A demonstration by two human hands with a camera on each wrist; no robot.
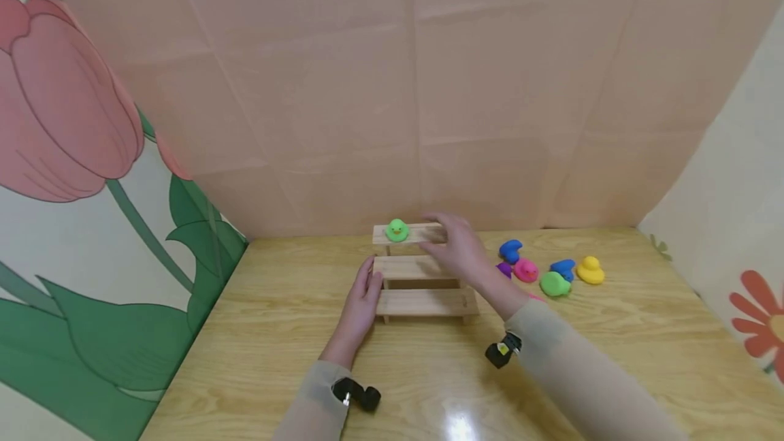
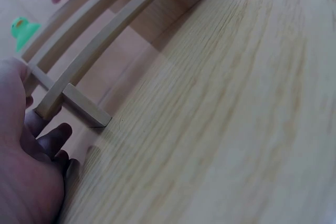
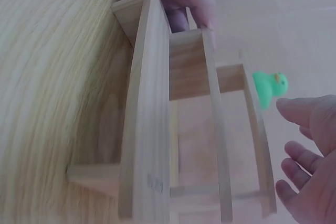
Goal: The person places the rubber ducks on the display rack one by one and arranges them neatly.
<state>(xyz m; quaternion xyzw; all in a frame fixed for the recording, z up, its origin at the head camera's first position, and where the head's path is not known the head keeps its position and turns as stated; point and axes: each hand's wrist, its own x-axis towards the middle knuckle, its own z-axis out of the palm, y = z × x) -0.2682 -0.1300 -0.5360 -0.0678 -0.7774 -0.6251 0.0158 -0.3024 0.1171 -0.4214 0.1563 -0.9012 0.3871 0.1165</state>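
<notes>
A small three-tier wooden step shelf stands on the table. My left hand holds its left side, with the thumb by the middle tier; the left wrist view shows the hand at the shelf's end. On the left part of the top tier sits a light green rubber duck, facing me. My right hand hovers by the right part of the top tier, its fingers spread and holding nothing. In the right wrist view this hand is apart from the duck.
Right of the shelf lie several rubber ducks, among them a yellow one, a green one, a pink one and blue ones. A purple duck is partly hidden by my right arm. A pinkish covered wall rises behind the table.
</notes>
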